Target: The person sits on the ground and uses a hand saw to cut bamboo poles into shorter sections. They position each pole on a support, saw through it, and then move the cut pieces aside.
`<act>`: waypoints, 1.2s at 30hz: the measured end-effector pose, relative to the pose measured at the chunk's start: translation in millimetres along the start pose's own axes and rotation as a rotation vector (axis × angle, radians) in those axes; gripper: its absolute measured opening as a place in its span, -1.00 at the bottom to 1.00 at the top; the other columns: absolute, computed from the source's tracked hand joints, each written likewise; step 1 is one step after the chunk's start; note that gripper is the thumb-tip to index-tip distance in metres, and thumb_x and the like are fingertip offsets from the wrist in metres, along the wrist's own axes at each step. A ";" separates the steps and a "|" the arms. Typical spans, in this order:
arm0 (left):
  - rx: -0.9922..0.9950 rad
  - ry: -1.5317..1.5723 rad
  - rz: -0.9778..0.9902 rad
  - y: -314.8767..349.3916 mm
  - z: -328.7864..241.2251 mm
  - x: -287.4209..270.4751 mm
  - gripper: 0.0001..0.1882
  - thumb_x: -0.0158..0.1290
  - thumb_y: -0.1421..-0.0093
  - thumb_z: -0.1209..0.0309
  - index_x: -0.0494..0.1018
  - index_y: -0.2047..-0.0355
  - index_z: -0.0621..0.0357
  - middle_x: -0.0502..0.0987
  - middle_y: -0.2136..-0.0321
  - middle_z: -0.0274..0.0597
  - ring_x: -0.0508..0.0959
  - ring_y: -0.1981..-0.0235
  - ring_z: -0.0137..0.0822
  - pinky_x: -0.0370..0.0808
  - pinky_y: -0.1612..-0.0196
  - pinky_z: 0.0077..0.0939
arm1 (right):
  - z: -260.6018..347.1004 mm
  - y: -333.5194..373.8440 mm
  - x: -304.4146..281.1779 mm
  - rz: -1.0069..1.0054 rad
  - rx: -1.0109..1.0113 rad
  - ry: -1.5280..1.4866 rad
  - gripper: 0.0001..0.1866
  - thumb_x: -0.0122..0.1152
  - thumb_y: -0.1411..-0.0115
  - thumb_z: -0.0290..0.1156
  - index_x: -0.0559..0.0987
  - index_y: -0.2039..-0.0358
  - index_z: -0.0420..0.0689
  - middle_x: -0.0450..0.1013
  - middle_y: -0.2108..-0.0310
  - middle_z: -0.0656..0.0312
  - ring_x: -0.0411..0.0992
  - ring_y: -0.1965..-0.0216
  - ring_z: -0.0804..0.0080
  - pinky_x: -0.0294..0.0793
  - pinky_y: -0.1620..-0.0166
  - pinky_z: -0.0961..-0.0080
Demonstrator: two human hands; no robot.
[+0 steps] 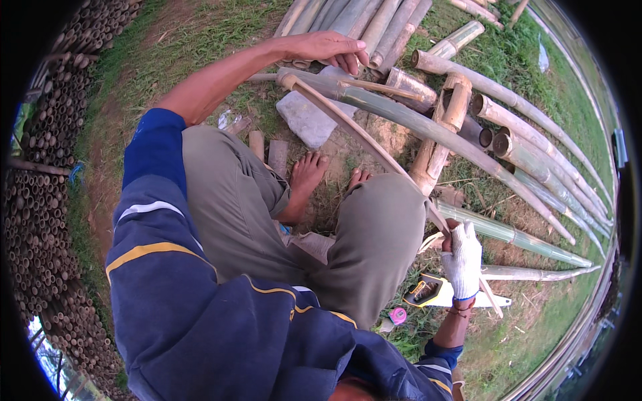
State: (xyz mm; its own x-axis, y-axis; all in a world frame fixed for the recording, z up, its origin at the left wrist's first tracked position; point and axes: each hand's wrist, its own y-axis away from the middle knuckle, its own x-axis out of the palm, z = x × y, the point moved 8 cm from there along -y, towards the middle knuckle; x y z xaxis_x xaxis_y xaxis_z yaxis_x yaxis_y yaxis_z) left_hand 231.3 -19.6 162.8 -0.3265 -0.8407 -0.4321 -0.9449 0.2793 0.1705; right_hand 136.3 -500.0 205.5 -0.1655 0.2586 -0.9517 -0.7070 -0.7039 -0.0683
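I squat on bare feet over a long green bamboo pole [428, 127] that lies across a flat grey stone [309, 119]. My left hand [326, 48], bare, curls over the pole's near end and presses it down. A thin, curved bamboo strip [361, 137] runs from that end back toward my right knee. My right hand [461, 259], in a white glove, is closed around the strip's lower part.
A saw with a yellow and black handle [428, 292] lies on the grass by my right hand, next to a small pink roll [398, 315]. More bamboo poles [535, 137] fan out on the right. Stacked bamboo ends [40, 200] wall the left side.
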 end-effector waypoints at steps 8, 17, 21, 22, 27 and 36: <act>-0.002 -0.649 0.094 10.9 4.8 40.6 -0.25 -0.04 -0.48 -0.32 0.56 -0.27 0.07 0.67 -0.01 0.01 0.65 -0.04 0.00 0.54 -0.08 -0.10 | -4.2 -139.9 20.9 -0.269 -0.253 0.183 -0.42 0.35 -0.03 -0.59 0.68 -0.12 0.03 0.42 0.23 0.12 0.43 0.25 0.10 0.45 0.18 0.19; 0.157 -0.942 -0.240 0.1 23.5 64.3 -0.46 0.05 -0.51 -0.05 0.51 -0.11 0.23 0.52 0.15 0.03 0.59 0.04 0.08 0.52 -0.05 -0.02 | -86.6 -200.7 90.7 -0.284 -0.078 0.249 -0.47 0.41 -0.22 -0.19 0.62 -0.23 0.21 0.47 0.03 -0.01 0.45 0.08 -0.13 0.45 0.07 -0.10; 0.224 -1.017 -0.279 -12.1 23.3 77.0 -0.48 0.05 -0.51 -0.03 0.50 0.01 0.27 0.49 0.19 0.03 0.59 0.09 0.08 0.54 0.04 0.00 | -117.5 -195.9 102.4 -0.226 0.002 0.223 -0.61 0.34 -0.31 -0.05 0.66 -0.10 0.17 0.47 0.07 -0.02 0.45 0.09 -0.10 0.42 0.08 -0.10; 0.196 -1.021 -0.266 -16.3 24.9 77.4 -0.49 0.05 -0.51 -0.03 0.50 0.04 0.28 0.49 0.19 0.03 0.60 0.10 0.09 0.55 0.06 0.01 | -118.2 -193.5 99.2 -0.222 -0.011 0.235 -0.63 0.33 -0.33 -0.06 0.66 -0.11 0.17 0.47 0.10 0.01 0.45 0.10 -0.07 0.41 0.08 -0.08; 0.061 -1.082 -0.213 -25.2 15.0 77.0 -0.44 0.06 -0.49 -0.08 0.55 0.13 0.30 0.55 0.18 0.08 0.67 0.16 0.14 0.60 0.14 0.09 | -112.5 -191.3 88.4 -0.358 -0.159 0.297 -0.71 0.34 -0.35 -0.11 0.68 -0.02 0.13 0.43 0.23 0.07 0.41 0.20 -0.02 0.40 0.12 0.00; 0.095 -1.040 -0.037 -33.6 13.6 82.8 -0.26 0.38 -0.20 -0.10 0.46 -0.15 0.18 0.69 0.07 0.20 0.70 0.10 0.26 0.61 0.08 0.12 | -129.9 -203.4 95.0 -0.163 -0.015 0.186 -0.55 0.36 -0.14 -0.07 0.70 -0.03 0.09 0.54 0.10 0.07 0.50 0.06 -0.07 0.46 0.01 -0.08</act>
State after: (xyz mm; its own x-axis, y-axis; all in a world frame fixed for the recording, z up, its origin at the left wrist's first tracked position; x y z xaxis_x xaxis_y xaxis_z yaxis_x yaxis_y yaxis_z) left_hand 235.7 -92.3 109.3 -0.1128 -0.0484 -0.9924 -0.9379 0.3348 0.0903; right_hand 353.7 -418.2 90.1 0.0805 0.2439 -0.9665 -0.7037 -0.6728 -0.2284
